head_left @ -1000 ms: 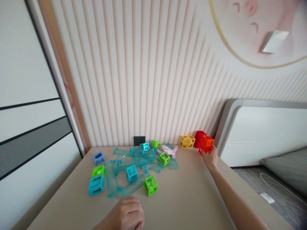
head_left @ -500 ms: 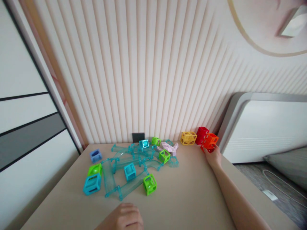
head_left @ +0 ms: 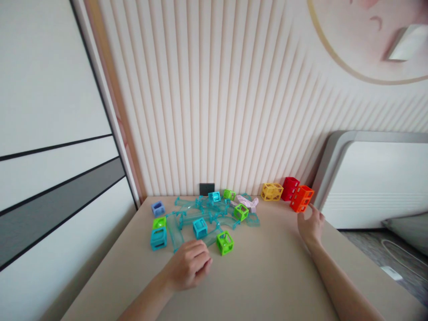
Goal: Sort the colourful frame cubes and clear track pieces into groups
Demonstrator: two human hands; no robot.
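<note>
My right hand (head_left: 310,226) is just in front of the orange cube-frame blocks (head_left: 301,199) at the table's back right, thumb and forefinger parted, holding nothing. The orange blocks stand stacked beside red blocks (head_left: 290,189), with yellow cube-frame blocks (head_left: 272,192) to their left. My left hand (head_left: 192,264) hovers low over the table's front middle, fingers curled in; nothing shows in them. Nearest to it are a green cube frame (head_left: 225,243), a blue cube frame (head_left: 200,228) and clear teal track pieces (head_left: 174,232), partly hidden behind the hand.
At the left lie a light blue block (head_left: 158,238), a green block (head_left: 159,222) and a violet-blue block (head_left: 158,208). More green cubes (head_left: 240,212) and a pale pink piece (head_left: 248,203) lie among the tracks. A ribbed wall (head_left: 214,98) bounds the table's back.
My right hand has let go of the orange blocks, now stacked upright, and drawn back slightly. My left hand has moved forward over the table. The view has turned left.
</note>
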